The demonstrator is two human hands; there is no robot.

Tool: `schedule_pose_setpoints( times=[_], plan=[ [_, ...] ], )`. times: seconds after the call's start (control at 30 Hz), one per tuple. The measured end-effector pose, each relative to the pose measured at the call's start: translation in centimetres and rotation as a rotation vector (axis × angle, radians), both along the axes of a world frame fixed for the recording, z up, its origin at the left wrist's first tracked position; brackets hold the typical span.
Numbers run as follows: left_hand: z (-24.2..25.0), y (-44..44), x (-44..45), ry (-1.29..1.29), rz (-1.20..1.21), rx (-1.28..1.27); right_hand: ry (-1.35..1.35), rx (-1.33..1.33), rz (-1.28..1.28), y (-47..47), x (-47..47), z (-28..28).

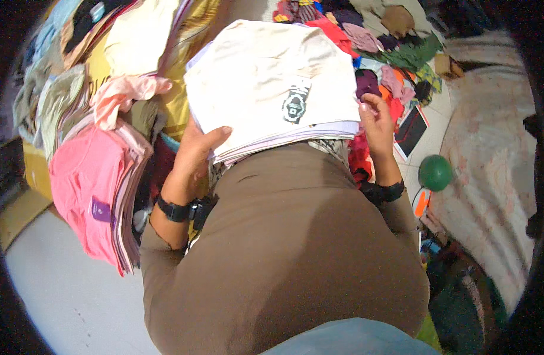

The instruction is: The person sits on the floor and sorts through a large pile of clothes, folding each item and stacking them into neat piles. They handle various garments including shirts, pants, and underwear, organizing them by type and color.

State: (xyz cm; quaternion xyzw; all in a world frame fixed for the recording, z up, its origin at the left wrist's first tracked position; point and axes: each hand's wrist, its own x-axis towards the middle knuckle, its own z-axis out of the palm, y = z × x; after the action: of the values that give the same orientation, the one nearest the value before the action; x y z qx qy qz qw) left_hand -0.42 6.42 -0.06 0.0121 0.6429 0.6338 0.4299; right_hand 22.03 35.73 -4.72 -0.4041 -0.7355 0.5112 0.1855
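A stack of folded pale garments [254, 75] rests on my lap. Its top piece is cream-white and has a dark printed emblem, with lilac and white layers showing along the near edge. My left hand [201, 144] grips the stack's near left corner, thumb on top and fingers hidden underneath. At the right edge, my right hand [377, 120] has its thumb and fingertips against the cloth, fingers loosely bent; whether they pinch a layer cannot be told. Both wrists wear black bands.
To my left stand a pile of folded pink garments [90, 177], a crumpled peach cloth [125, 95] and a folded cream garment [136, 40]. Loose coloured clothes [396, 57] cover the floor at far right. A green ball [435, 173] lies near a rumpled pale sheet [489, 155].
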Motion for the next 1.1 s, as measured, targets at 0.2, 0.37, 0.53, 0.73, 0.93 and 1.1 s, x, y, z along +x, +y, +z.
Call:
schedule_pose_setpoints(
  times=[0.2,0.37,0.53,0.73,0.93,1.1],
  plan=[
    [1.6,0.8,-0.2,-0.232,0.049,-0.008,0.257,-0.633,-0.101,0.0,2.6,-2.2],
    [4.6,3.0,-0.4,-0.138,-0.007,0.161,0.299,-0.814,-0.072,-0.1,2.1,-0.7],
    [6.6,4.7,0.4,-0.094,-0.013,0.206,0.188,-0.996,-0.051,-1.5,1.8,-0.3],
    [6.1,4.1,0.8,-0.067,-0.032,0.137,0.183,-1.092,-0.099,-1.3,1.9,-0.6],
    [5.6,3.5,1.0,-0.057,-0.067,0.162,0.121,-1.107,-0.088,-0.4,1.0,0.2],
    [6.3,4.2,1.2,-0.046,-0.043,0.168,0.140,-0.997,-0.054,0.2,0.1,0.9]
  ],
)
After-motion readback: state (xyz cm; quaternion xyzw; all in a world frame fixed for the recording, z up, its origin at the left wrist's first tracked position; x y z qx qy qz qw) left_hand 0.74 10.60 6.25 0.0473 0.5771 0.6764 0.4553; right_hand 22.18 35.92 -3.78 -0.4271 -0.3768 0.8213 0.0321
